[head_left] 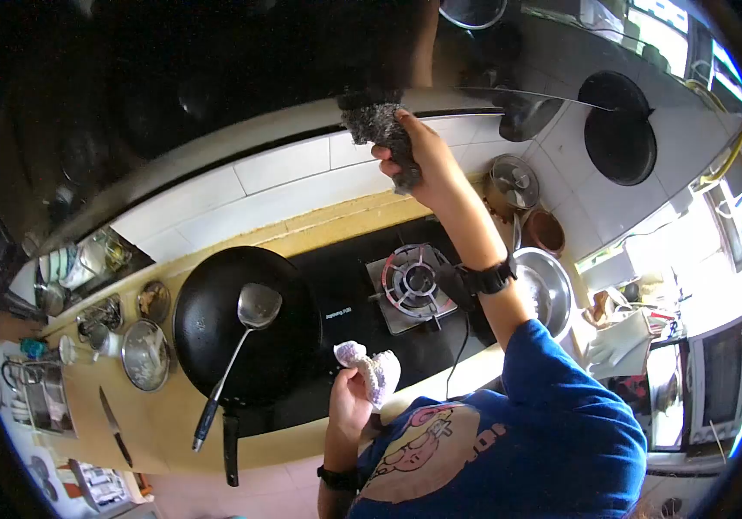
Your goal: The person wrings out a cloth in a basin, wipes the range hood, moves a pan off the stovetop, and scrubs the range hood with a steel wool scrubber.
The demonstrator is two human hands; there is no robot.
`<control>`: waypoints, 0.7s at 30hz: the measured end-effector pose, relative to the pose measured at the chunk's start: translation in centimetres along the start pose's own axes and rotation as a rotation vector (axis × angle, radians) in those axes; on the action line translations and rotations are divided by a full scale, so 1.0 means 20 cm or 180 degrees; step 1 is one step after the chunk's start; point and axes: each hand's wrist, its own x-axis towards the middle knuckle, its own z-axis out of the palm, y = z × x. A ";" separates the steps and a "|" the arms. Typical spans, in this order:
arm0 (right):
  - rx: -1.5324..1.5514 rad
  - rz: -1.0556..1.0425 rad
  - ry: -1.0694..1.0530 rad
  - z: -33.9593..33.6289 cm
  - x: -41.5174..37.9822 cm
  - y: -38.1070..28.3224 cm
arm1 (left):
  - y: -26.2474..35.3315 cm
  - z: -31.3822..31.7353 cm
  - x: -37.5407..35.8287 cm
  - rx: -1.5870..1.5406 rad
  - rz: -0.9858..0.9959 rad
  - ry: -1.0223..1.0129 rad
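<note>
Head view: shows a wok (198,320) on the left part of the cooktop (345,285), with a spatula (259,307) laid in it, blade near the middle and handle reaching out over the near rim. Just right of that, a bare burner (418,278). Beyond the burner, a basin (555,290), partly covered by the right forearm (468,229), then a clay pot (546,232) and a lidded pot (520,183) in the corner. Left of the wok, a small bowl (146,355) and, nearer the counter's edge, a knife (115,426). Overhead, a dark, glossy hood (254,104), hanging low across the whole far side. Set into a yellowish counter (86,424), backed by white tiles (289,163); floored in pinkish tile (280,484); lit from a window (661,30) at far right, near two black pans (620,151) on the wall. At the hood's lower edge, a grey scrubber (377,125), gripped between thumb and curled fingers of the right hand (423,151); cannot tell how firmly pressed against the metal. Slanted lengthwise from the hood edge down and rightward across the palm, loose end hanging below. Low over the cooktop's near side, a pale cloth (381,379), pinched in the closed fingers of the left hand (351,402); bunched, with one lobe pointing up-left and a wider fold to the right.
</note>
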 end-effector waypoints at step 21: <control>-0.0270 -0.0581 -0.0223 0.00 -0.26 -0.38 | 0.02 -0.12 -0.14 0.0118 0.0339 0.0031</control>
